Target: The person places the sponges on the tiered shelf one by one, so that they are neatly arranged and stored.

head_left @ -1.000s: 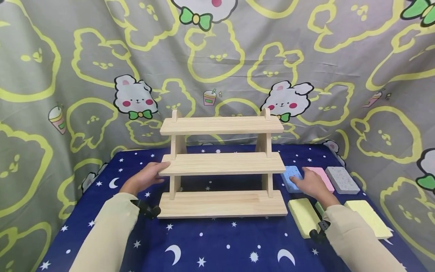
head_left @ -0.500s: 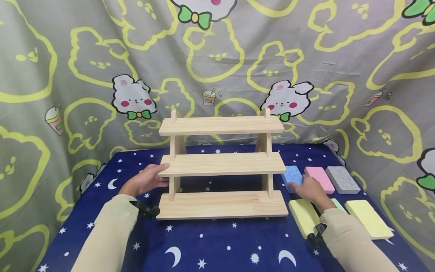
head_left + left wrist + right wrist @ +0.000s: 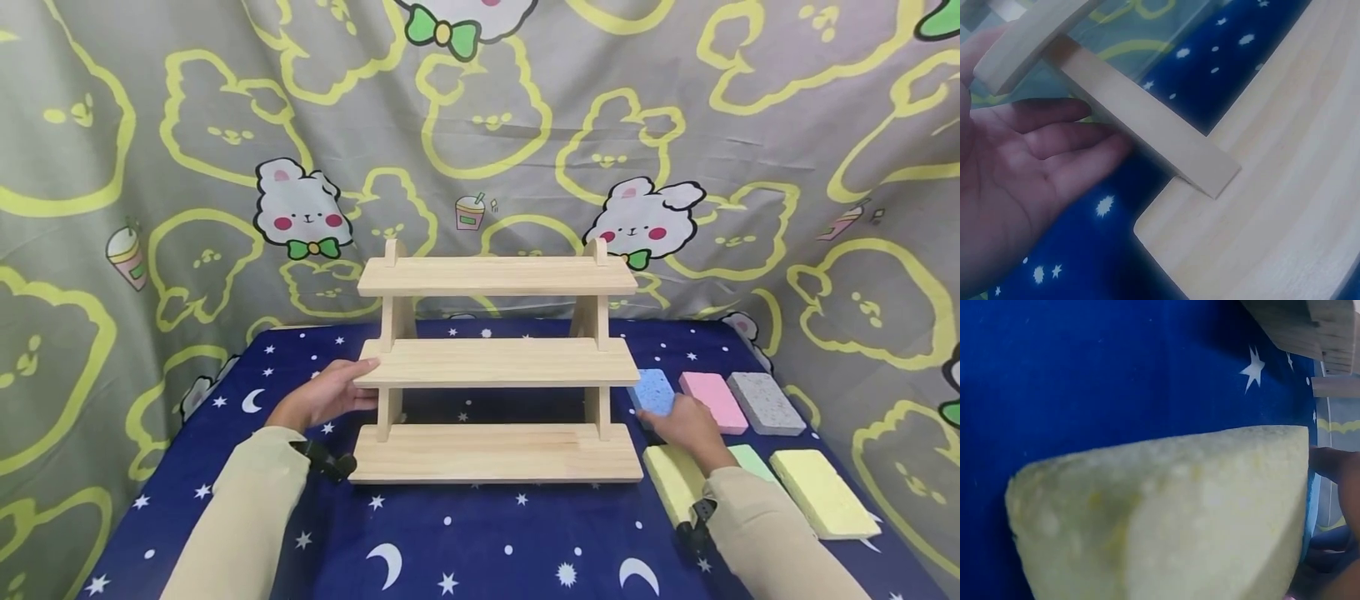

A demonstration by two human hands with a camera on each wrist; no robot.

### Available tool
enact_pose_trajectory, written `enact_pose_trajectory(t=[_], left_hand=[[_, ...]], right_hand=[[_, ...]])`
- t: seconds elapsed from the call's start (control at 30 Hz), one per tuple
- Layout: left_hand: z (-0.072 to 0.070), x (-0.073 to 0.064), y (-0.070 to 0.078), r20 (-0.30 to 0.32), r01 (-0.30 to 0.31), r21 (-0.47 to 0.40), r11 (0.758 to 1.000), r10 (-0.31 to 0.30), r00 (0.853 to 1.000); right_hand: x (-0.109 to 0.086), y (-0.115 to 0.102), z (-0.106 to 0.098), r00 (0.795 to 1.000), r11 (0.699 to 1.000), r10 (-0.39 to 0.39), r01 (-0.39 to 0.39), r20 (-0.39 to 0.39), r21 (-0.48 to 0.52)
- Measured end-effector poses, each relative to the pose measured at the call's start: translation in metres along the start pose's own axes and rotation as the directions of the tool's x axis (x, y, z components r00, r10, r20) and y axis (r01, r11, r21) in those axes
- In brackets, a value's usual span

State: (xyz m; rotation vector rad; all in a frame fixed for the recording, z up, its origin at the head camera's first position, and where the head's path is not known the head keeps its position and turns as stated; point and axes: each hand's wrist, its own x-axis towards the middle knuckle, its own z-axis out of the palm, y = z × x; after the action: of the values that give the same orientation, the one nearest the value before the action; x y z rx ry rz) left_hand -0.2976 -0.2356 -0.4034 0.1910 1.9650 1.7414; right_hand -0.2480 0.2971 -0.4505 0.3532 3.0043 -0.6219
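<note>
A three-tier wooden display shelf [image 3: 495, 362] stands in the middle of the table. My left hand [image 3: 330, 396] holds the left end of its middle tier, thumb on top. In the left wrist view the other fingers [image 3: 1079, 144] stretch beneath that tier, beside the upright. To the right of the shelf, my right hand [image 3: 688, 427] grips a blue sponge [image 3: 651, 392], thumb on its near left side and fingers at its right side. Most of the blue sponge is hidden in the right wrist view, where a pale yellow sponge [image 3: 1179, 512] fills the foreground.
Pink [image 3: 714, 402] and grey [image 3: 767, 403] sponges lie beyond the right hand. Nearer are a yellow sponge [image 3: 671, 479], a partly covered green sponge [image 3: 750, 461] and another yellow sponge [image 3: 823, 492]. A dark blue starry cloth [image 3: 450, 542] covers the table; a patterned curtain [image 3: 525, 150] hangs behind.
My right hand has lowered its fingers and closed them round the blue sponge, which is now turned slightly. The left hand stays at the middle tier. The view has shifted slightly.
</note>
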Motion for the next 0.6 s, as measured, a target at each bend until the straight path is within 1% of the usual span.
enact_pose_trajectory(t=[0.07, 0.23, 0.3, 0.4, 0.47, 0.53, 0.6], left_hand=[[0.0, 0.0, -0.002, 0.004, -0.001, 0.001, 1.0, 0.001, 1.0], [-0.001, 0.003, -0.004, -0.007, -0.009, -0.014, 1.0, 0.009, 1.0], [-0.001, 0.003, -0.004, -0.008, -0.01, -0.017, 1.0, 0.01, 1.0], [-0.001, 0.003, -0.004, -0.011, -0.006, -0.021, 1.0, 0.005, 1.0], [-0.001, 0.003, -0.005, -0.015, -0.003, -0.02, 1.0, 0.003, 1.0], [-0.001, 0.003, -0.005, -0.018, -0.004, -0.02, 1.0, 0.003, 1.0], [-0.002, 0.003, -0.005, -0.018, -0.003, -0.022, 1.0, 0.002, 1.0]], right_hand=[[0.0, 0.0, 0.0, 1.0, 1.0, -0.002, 0.002, -0.011, 0.003], [0.001, 0.002, 0.001, 0.999, 1.0, -0.006, 0.006, -0.035, 0.006], [0.001, 0.003, -0.001, 0.999, 1.0, -0.001, 0.001, -0.038, 0.013], [0.001, 0.003, -0.006, 0.999, 1.0, -0.02, 0.02, -0.028, 0.022], [0.001, 0.004, -0.012, 0.999, 0.998, -0.045, 0.046, -0.023, 0.036], [0.001, 0.006, -0.019, 0.996, 0.995, -0.089, 0.09, -0.024, 0.044], [0.001, 0.007, -0.025, 0.991, 0.991, -0.126, 0.127, -0.039, 0.045]])
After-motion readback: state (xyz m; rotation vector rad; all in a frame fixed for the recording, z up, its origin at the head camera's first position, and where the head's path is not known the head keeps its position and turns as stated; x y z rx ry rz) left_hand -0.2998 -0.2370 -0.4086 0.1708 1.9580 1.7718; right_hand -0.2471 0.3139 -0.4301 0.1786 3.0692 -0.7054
